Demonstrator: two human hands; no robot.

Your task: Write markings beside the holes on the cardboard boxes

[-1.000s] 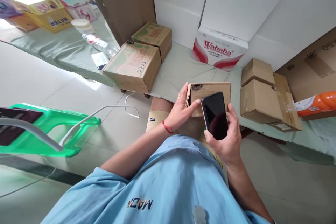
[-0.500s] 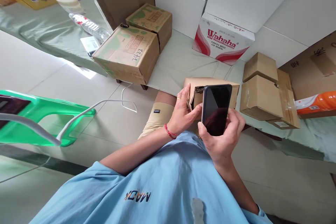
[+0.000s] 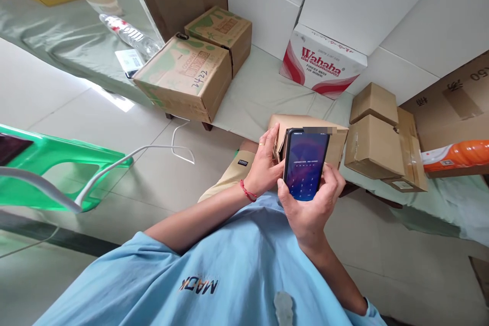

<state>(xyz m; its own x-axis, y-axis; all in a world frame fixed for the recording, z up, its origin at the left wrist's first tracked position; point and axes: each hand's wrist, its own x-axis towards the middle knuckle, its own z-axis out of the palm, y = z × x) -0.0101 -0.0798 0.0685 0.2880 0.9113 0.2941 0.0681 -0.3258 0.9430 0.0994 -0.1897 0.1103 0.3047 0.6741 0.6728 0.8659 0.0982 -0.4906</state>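
Observation:
My right hand [image 3: 311,211] is closed round a dark smartphone [image 3: 306,160], thumb on the near left edge and fingers along the right. The phone's lit screen shows a number keypad on a blue-purple background. Behind the phone stands a brown cardboard box [image 3: 294,121] at the table's near edge, its front partly covered by the phone. My left hand [image 3: 264,165], with a ring and a red cord bracelet, holds the box's left front corner. Its fingers lie along the side, and the thumb tip is hidden behind the phone.
Printed cartons [image 3: 183,74] stand to the left on the cloth-covered table [image 3: 255,76]. A Wahaba water carton [image 3: 321,63] is at the back. Plain brown boxes [image 3: 374,145] and an orange bottle [image 3: 466,154] are to the right. A green stool [image 3: 110,158] with a white cable is left.
The phone's screen has gone from dark to a lit keypad. My right hand and the phone have shifted slightly left; my left hand stays at the box.

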